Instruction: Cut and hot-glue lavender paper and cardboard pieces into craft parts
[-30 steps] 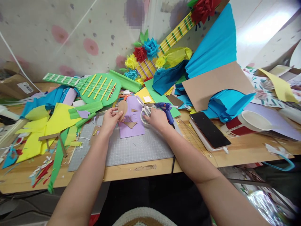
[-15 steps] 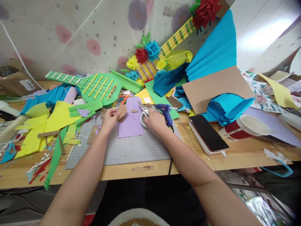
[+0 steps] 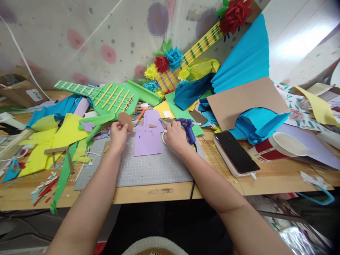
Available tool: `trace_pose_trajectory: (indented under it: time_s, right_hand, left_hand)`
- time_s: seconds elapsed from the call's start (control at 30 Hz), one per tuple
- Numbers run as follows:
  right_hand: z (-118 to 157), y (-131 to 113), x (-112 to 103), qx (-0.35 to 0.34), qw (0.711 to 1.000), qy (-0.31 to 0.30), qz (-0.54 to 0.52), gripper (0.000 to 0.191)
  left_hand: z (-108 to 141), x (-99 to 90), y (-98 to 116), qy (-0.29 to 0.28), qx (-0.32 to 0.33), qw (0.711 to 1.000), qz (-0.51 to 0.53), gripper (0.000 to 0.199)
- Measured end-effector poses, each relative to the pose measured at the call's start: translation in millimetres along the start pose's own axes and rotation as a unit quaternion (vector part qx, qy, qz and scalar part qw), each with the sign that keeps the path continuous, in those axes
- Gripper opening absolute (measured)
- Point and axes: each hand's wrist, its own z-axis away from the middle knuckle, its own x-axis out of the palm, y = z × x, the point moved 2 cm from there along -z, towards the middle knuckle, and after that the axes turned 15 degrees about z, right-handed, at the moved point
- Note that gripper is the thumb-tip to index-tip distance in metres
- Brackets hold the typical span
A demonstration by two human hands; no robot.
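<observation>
A: What is the left hand [image 3: 118, 136] holding?
B: A rounded piece of cardboard [image 3: 124, 119], pinched near its lower edge between thumb and fingers. It is held up and tilted, just left of the purple paper [image 3: 148, 143]. That pinch probably serves to leave most of the piece uncovered

A: And the right hand [image 3: 174, 134]?
B: Bent over the handle of the scissors [image 3: 162, 123], whose blades point away, at the paper's right edge. The knuckles hide the loops, so I can't tell whether the fingers grip it or just rest there

A: Why the paper in the middle?
B: It lies flat, mostly on the grey mat [image 3: 156, 173], between both hands, I'd guess so either can reach it. Small brown scraps [image 3: 152, 126] are lying on it

A: Anything in the way?
B: The blue glue gun [image 3: 188, 124] sits right by the right hand, and its cord [image 3: 192, 189] hangs over the table edge beneath that forearm, so it could snag. An orange knife [image 3: 140, 115] lies near the paper's far left. The green paper guitar [image 3: 114, 99] crowds the space behind the left hand, while the phone [image 3: 236, 152] and cup [image 3: 276, 147] stand well off to the right
</observation>
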Motion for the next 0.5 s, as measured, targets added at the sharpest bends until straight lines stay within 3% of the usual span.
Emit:
trace_pose_trajectory:
  time_s: [0.07, 0.17, 0.37, 0.5]
  right_hand:
    - [2, -9, 0, -0.116, 0.991, 0.035, -0.05, 0.025]
    - [5, -23, 7, -0.266, 0.96, 0.004, -0.088, 0.038]
    - [2, -25, 17, -0.263, 0.961, -0.021, -0.088, 0.023]
    - [6, -28, 16, -0.241, 0.968, -0.008, -0.073, 0.055]
  left_hand:
    - [5, 3.7, 1, -0.008, -0.016, 1.0, 0.025, 0.016]
    - [9, 6.8, 5, -0.015, -0.011, 0.999, 0.05, 0.018]
    - [11, 8.4, 10, 0.002, -0.032, 0.998, 0.057, 0.024]
    - [10, 6.3, 11, 0.011, -0.031, 0.999, 0.03, 0.022]
